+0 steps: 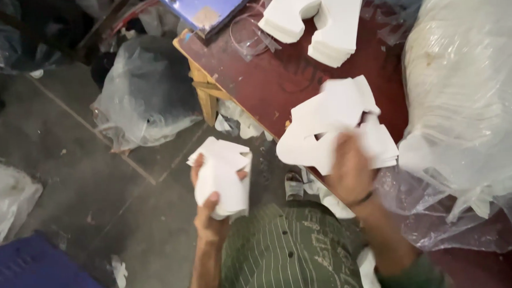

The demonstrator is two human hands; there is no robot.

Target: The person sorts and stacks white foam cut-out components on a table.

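White cut-out sheets fill both of our hands. Our left hand [213, 212] is closed around a small bundle of white die-cut pieces [223, 174], fingers wrapped over its lower edge, and holds it out over the grey concrete floor [96, 185], off the side of the table. Our right hand [349, 171] is blurred, but it sits clenched on the near edge of a larger stack of white cut-outs [330, 129], which rests on the dark red tabletop [276, 80] close to its front edge. Further back on the same table lie two neat piles of white shapes [314, 17], side by side and well apart from the stack we grip. A big clear plastic sack [472, 94] stuffed with pale material lies just beside our right hand, on the right end of the table. Below the table's left corner a crumpled plastic bag [144, 97] sits on the floor, and a blue crate [31, 277] shows at the lower left. Our green striped garment [284, 252] fills the bottom middle.
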